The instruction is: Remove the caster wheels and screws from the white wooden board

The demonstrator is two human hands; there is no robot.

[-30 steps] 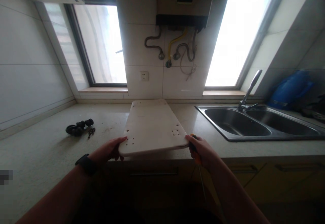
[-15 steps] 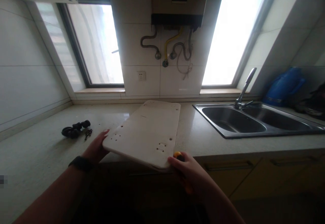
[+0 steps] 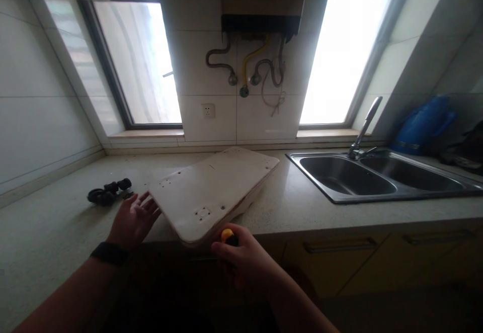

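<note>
A white panel [image 3: 219, 182] with rounded corners and groups of small screw holes lies tilted across the counter, its near corner jutting past the front edge. Part of a body shows beneath its right side. My left hand [image 3: 134, 217] is beside the panel's left corner, fingers spread; whether the fingertips touch it I cannot tell. My right hand [image 3: 241, 252] is closed around a screwdriver [image 3: 227, 236] with a yellow and black handle, just by the near corner; its shaft is hidden. Black casters [image 3: 109, 191] lie in a cluster left of my left hand, with small screws mostly hidden behind the fingers.
A double steel sink [image 3: 347, 179] with a faucet [image 3: 364, 129] is set into the counter [image 3: 271, 217] on the right. Behind it stands a blue jug [image 3: 422, 127]. A water heater [image 3: 264, 1] with pipes hangs on the wall. Drawers [image 3: 339, 260] run below the counter.
The panel has turned, its near edge swinging left and its far end right. My right hand moved left with the screwdriver. My left hand loosened from the panel's corner and its fingers spread.
</note>
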